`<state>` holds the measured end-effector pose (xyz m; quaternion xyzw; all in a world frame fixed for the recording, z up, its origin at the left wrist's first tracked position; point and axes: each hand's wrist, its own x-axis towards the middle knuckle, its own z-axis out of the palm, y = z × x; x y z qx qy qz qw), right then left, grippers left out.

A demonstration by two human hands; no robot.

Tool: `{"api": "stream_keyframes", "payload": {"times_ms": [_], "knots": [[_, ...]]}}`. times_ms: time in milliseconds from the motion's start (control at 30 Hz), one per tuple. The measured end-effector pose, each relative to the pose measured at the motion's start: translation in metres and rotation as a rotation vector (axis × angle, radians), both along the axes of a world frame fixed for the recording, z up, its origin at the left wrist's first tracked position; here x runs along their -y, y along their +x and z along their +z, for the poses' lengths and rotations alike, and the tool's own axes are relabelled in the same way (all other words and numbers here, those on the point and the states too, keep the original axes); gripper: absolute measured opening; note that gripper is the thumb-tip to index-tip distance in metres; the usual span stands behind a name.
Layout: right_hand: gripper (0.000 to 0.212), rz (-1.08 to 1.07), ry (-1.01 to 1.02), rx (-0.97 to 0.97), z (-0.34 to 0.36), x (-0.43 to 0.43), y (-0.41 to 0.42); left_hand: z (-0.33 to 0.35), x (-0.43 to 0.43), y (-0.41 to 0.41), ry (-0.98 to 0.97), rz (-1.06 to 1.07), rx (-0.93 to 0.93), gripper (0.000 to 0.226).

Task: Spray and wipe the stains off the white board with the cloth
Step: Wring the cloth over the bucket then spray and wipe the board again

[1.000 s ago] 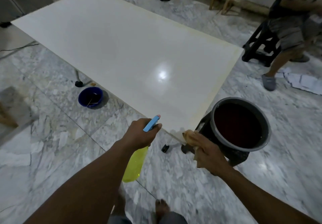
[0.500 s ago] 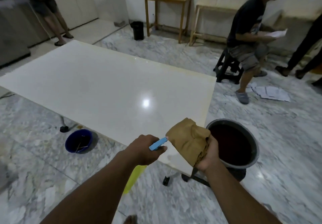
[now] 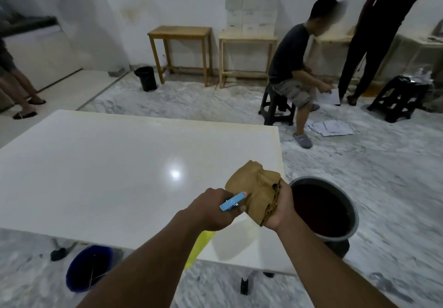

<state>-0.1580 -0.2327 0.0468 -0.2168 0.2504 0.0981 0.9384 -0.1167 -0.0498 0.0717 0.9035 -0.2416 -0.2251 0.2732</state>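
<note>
Head view showed the left hand [image 3: 211, 208] with its fingers wrapped round the neck of a yellow plastic spray bottle with a blue trigger head [image 3: 232, 201]. The blue tip pointed at, and lay just beside, a bunched tan cloth [image 3: 254, 188]. The right hand [image 3: 279, 208] clamped that cloth in a closed fist, lifted clear of the surface. Both hands hovered above the near right corner of the large glossy white rectangular board [image 3: 107, 164], which lay flat and raised off the marble floor.

Yellowish staining ran along the board's far and right edges. No spray droplets or wipe streaks could be made out on it, though the glare may have hidden some. By that reading the job sat at its start: tools in hand, the nozzle seemingly aimed to wet the cloth rather than the board. Spraying the stained margins and rubbing them off all remained.

A grey round bucket of dark liquid [image 3: 354, 221] stood just beside the right hand, and a small blue bucket [image 3: 74, 283] sat on the floor at the near edge.
</note>
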Motion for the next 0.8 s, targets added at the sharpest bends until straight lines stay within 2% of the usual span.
{"api": "stream_keyframes", "payload": {"times_ms": [500,600,800], "knots": [[0.036,-0.1,-0.02,-0.045,0.001,-0.013,0.025,-0.006,-0.01,0.047,0.056,-0.101,0.01,0.038],[0.042,-0.086,-0.103,-0.086,0.006,-0.008,0.024,-0.009,-0.006,0.057,0.017,-0.114,-0.027,0.036],[0.019,-0.017,-0.127,-0.246,-0.012,0.034,0.049,-0.019,0.02,0.083,-0.022,-0.065,-0.063,0.046]]}}
